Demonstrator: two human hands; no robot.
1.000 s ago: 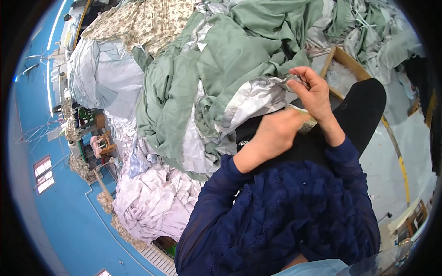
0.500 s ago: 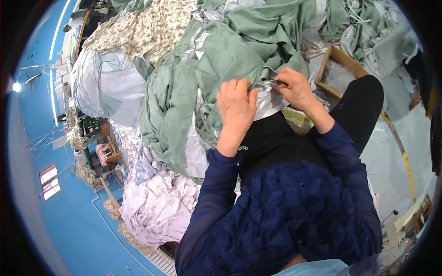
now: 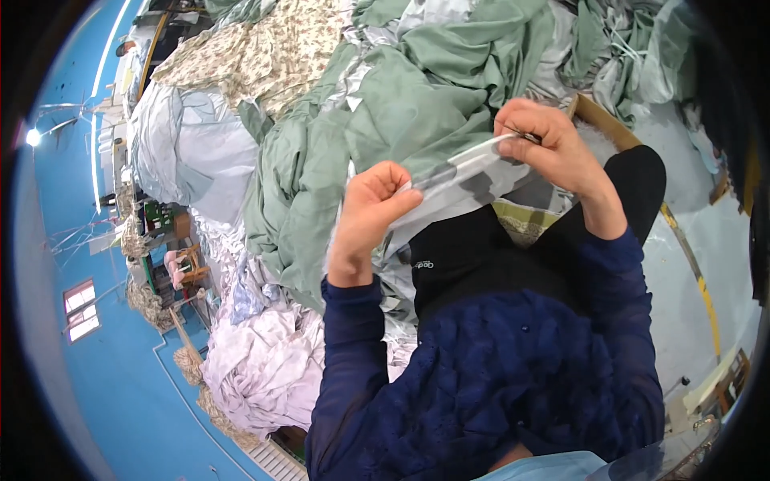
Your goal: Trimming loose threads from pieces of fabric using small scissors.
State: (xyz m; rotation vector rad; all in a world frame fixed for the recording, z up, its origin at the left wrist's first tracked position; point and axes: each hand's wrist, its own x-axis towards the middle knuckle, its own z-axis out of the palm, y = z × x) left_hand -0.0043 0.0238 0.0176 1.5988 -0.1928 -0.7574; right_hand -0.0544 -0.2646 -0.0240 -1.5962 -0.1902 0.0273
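Note:
A strip of white cloth (image 3: 457, 180) with grey patches is stretched taut above my lap, between my two hands. Its left end is pinched between the thumb and curled fingers of my left hand (image 3: 370, 210). My right hand (image 3: 557, 156), higher and farther off, grips the other end. A small dark metal tool (image 3: 529, 136), perhaps thread snips, also sits in the right hand's fingers; its shape is mostly hidden. Just beyond the strip lies a large heap of sage-green fabric (image 3: 409, 112) with white parts showing among its folds.
A wooden box (image 3: 613, 122) holding white fluffy scraps stands beside my right knee. To the left are piles of floral cloth (image 3: 265, 48), pale blue-white cloth (image 3: 192, 144) and pale pink cloth (image 3: 265, 361). Yellow-and-black tape (image 3: 706, 297) runs along the floor at right.
My hands have spread apart, the left moving left and nearer, the right moving right. The white cloth, earlier bunched between them, is now lifted and drawn out straight.

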